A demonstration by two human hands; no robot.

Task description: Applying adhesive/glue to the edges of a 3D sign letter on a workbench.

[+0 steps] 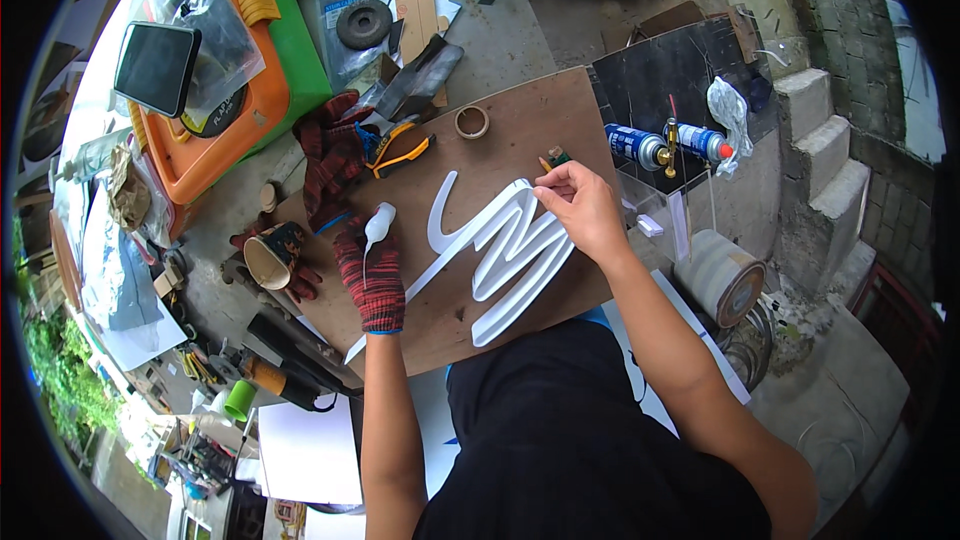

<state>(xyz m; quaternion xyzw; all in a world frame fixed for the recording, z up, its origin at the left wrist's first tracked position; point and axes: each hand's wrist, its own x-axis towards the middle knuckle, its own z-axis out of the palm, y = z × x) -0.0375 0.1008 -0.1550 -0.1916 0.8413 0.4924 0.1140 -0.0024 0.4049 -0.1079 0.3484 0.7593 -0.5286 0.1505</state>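
Observation:
A white, script-like zigzag shape with raised rims (500,240) lies across the brown board (450,315). My bare right hand (582,205) is at its upper right end, thumb and fingertips pinched on the edge. My left hand (370,275), in a red and black knit glove, is closed at the left of the shape. With it is a small white squeeze bottle (379,220), its thin nozzle pointing back over the glove; the fingers' exact grip is partly hidden. Beyond are a roll of tape (472,121) and orange-handled pliers (403,150).
Blue spray-type cans (635,146), one with a brass torch head, lie at the right. A cylindrical drum (720,278) stands below them. On the left are an orange and green toolbox (275,90) with a phone (157,68) on top, a paper cup (270,260) and another red glove (328,155).

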